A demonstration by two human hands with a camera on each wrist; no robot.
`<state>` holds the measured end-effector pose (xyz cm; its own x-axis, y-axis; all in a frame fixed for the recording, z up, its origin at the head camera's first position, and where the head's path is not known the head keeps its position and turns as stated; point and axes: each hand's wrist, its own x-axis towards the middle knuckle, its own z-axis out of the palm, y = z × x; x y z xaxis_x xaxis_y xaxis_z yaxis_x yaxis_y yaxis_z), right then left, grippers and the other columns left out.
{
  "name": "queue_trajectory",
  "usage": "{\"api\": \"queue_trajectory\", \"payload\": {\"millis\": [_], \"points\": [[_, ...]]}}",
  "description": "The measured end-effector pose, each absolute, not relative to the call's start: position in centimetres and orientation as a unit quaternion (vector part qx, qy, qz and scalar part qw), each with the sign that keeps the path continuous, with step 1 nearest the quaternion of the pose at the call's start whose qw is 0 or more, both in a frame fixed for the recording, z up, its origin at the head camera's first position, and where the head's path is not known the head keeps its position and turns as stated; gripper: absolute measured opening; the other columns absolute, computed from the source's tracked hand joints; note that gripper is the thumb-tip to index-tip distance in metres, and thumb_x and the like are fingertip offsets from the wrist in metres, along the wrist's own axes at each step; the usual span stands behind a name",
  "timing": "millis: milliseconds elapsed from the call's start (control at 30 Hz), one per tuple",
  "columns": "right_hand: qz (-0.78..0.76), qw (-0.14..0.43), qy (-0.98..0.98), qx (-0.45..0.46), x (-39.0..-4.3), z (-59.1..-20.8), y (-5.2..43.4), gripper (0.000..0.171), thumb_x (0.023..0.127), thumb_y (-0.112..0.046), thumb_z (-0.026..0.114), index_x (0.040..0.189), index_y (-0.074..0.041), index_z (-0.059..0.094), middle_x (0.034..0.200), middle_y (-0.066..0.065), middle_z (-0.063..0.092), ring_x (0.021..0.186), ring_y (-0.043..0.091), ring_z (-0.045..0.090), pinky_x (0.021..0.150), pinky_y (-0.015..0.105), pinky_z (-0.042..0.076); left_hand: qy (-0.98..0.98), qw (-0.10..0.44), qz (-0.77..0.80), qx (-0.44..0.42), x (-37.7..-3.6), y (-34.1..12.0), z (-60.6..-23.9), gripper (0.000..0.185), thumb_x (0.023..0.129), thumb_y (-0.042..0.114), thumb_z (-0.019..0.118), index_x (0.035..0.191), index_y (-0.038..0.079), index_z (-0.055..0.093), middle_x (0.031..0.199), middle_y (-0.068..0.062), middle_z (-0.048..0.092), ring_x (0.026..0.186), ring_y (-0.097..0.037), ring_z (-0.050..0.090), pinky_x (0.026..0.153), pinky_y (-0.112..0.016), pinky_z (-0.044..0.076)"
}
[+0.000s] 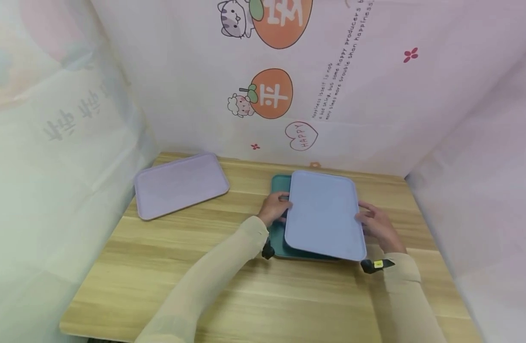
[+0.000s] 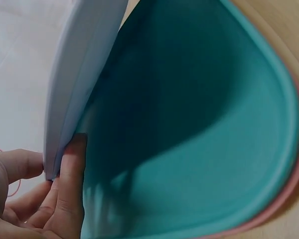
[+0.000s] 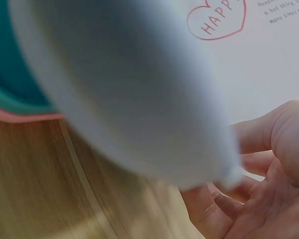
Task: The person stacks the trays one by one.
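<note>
A light blue tray (image 1: 325,214) is held up over a teal tray (image 1: 278,238), tilted and turned a little against it. My left hand (image 1: 273,208) pinches its left edge, thumb on top and fingers beneath, as the left wrist view shows with the tray rim (image 2: 65,99) between them. On the opposite edge my right hand (image 1: 378,226) grips the same tray between thumb and fingers. Under the teal tray (image 2: 214,164) a pink tray rim (image 2: 294,174) shows in the left wrist view. The blue tray hides much of this stack in the head view.
A lilac tray (image 1: 181,186) lies at the back left of the wooden table (image 1: 160,267). Printed cloth walls (image 1: 194,95) close in the table at the back and both sides.
</note>
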<state>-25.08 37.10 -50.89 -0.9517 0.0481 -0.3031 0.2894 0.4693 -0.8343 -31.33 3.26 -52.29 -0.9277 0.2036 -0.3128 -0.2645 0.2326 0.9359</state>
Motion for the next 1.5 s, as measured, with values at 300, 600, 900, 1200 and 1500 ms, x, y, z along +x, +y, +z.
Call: {"api": "queue_trajectory", "payload": {"millis": [300,600,900,1200,1500], "points": [[-0.504,0.117,0.85,0.095,-25.5,-51.2,35.7,0.066,0.114,-0.02,0.055,0.171,-0.002,0.028,0.158,0.04,0.049,0.114,0.023,0.073,0.088,0.027,0.066,0.769,0.182,0.612,-0.018,-30.9,2.3,-52.1,0.052,0.101,0.011,0.066,0.152,0.004,0.061,0.135,-0.018,0.072,0.108,-0.031,0.076,0.064,-0.03,0.069],[-0.503,0.109,0.852,0.099,-26.0,-51.8,34.9,0.064,0.113,-0.014,0.055,0.17,0.0,0.031,0.155,0.039,0.051,0.113,0.023,0.07,0.086,0.027,0.067,0.788,0.182,0.588,-0.019,-30.8,1.7,-51.9,0.053,0.102,0.012,0.067,0.154,0.006,0.059,0.139,-0.016,0.07,0.111,-0.03,0.076,0.068,-0.03,0.07],[-0.483,0.113,0.863,0.099,-26.6,-51.4,33.5,0.062,0.113,-0.017,0.053,0.17,-0.004,0.033,0.156,0.035,0.049,0.135,0.046,0.061,0.093,0.032,0.064,0.817,0.152,0.556,-0.024,-31.0,1.0,-52.6,0.05,0.102,0.012,0.068,0.152,0.008,0.061,0.139,-0.013,0.07,0.111,-0.028,0.075,0.063,-0.026,0.068],[-0.48,0.118,0.864,0.097,-26.5,-51.4,32.8,0.062,0.113,-0.016,0.052,0.171,-0.005,0.032,0.157,0.037,0.048,0.139,0.049,0.058,0.107,0.048,0.062,0.828,0.159,0.537,-0.028,-30.6,0.3,-52.8,0.051,0.103,0.012,0.069,0.154,0.008,0.06,0.138,-0.013,0.069,0.097,-0.024,0.076,0.061,-0.026,0.068],[-0.443,0.11,0.886,0.085,-26.6,-51.8,32.4,0.062,0.112,-0.017,0.054,0.169,-0.002,0.034,0.153,0.04,0.052,0.137,0.052,0.059,0.11,0.056,0.058,0.836,0.159,0.524,-0.035,-30.9,0.0,-53.2,0.05,0.102,0.01,0.069,0.152,0.009,0.062,0.135,-0.012,0.07,0.085,-0.021,0.075,0.057,-0.027,0.067]]}}
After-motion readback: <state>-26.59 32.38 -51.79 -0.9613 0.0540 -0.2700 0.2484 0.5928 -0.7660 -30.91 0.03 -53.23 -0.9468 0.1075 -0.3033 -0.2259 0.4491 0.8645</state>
